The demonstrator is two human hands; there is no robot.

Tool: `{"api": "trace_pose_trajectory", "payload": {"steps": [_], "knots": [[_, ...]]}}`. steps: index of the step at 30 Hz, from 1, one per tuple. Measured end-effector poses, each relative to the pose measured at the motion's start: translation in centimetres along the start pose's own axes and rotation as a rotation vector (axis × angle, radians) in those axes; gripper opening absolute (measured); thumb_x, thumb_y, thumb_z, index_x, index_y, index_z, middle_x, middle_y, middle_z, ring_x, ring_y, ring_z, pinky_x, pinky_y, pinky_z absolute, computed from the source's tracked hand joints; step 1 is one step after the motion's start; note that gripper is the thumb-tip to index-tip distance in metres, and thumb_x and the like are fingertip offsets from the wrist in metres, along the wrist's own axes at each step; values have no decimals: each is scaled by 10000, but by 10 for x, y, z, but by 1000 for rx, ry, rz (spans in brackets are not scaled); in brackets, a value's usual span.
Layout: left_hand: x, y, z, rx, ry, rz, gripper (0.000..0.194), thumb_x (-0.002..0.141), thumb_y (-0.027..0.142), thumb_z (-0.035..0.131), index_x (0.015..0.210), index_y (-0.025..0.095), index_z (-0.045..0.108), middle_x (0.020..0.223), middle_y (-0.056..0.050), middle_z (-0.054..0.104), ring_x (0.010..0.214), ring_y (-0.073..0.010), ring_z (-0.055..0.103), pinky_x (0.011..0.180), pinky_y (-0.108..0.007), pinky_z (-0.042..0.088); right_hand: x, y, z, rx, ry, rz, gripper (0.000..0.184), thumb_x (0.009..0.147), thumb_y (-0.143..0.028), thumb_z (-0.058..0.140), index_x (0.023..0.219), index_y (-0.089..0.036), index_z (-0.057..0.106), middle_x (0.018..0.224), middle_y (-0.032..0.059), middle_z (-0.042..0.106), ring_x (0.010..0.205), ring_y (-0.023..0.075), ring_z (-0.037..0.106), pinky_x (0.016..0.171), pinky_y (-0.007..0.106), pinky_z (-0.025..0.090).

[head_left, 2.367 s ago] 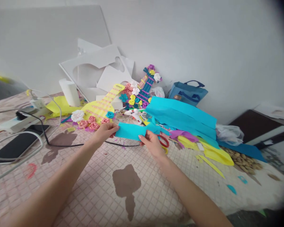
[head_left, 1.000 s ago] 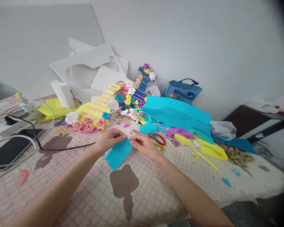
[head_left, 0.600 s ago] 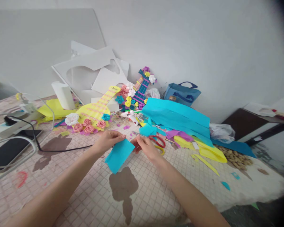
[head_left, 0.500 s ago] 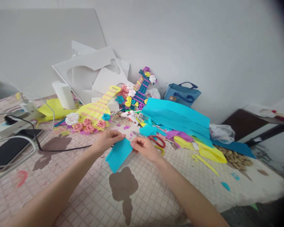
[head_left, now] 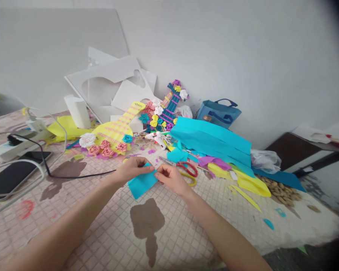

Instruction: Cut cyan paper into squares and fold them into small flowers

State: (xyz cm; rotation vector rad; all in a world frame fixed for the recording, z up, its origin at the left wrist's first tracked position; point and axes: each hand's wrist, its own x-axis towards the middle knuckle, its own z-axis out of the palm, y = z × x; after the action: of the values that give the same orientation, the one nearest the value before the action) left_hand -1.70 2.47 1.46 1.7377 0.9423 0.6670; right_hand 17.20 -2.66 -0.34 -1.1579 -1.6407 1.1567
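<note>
My left hand (head_left: pixel 132 170) and my right hand (head_left: pixel 171 178) both pinch the top edge of a small piece of turquoise paper (head_left: pixel 141 183), fingers closed on it. The piece lies low over the checked tablecloth (head_left: pixel 107 229), its lower corner pointing towards me. Red-handled scissors (head_left: pixel 188 168) lie just beyond my right hand. A stack of turquoise paper sheets (head_left: pixel 214 140) sits behind them.
A yellow paper guitar (head_left: pixel 117 131) with paper roses and a blue one (head_left: pixel 169 107) lie at the back by white foam boards (head_left: pixel 113 84). A glue gun (head_left: pixel 157 137), blue bag (head_left: pixel 219 113), phone (head_left: pixel 14 175), power strip (head_left: pixel 14 147) with cables, yellow paper scraps (head_left: pixel 251 184) and peanuts (head_left: pixel 282 191) surround the work area.
I pulled a turquoise strip free from the pile and brought it towards me. It now shows shorter, and both hands have closed in together at its top edge.
</note>
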Motion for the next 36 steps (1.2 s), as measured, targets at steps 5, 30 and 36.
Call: {"api": "trace_pose_trajectory", "payload": {"steps": [5, 30, 36], "knots": [[-1, 4, 2, -96, -16, -27, 385, 661, 516, 684, 664, 143, 587, 540, 41, 431, 499, -80, 346, 446, -215, 231, 0, -4, 2, 40, 9, -9, 263, 793, -429, 611, 722, -186, 541, 607, -35, 489, 532, 97, 445, 502, 237, 355], [1, -4, -18, -155, -130, -133, 349, 625, 467, 736, 754, 153, 657, 693, -28, 662, 591, -141, 582, 506, -230, 439, 6, 0, -22, 91, 133, 36, 319, 775, -515, 592, 795, -201, 537, 676, -23, 540, 563, 113, 508, 526, 251, 425], [4, -13, -31, -128, -138, -108, 311, 661, 454, 716, 676, 155, 632, 627, -6, 613, 531, -106, 524, 477, -203, 393, 0, 10, -102, -778, 110, 127, 270, 701, -393, 699, 797, -203, 534, 762, 6, 579, 707, 156, 524, 610, 265, 371]]}}
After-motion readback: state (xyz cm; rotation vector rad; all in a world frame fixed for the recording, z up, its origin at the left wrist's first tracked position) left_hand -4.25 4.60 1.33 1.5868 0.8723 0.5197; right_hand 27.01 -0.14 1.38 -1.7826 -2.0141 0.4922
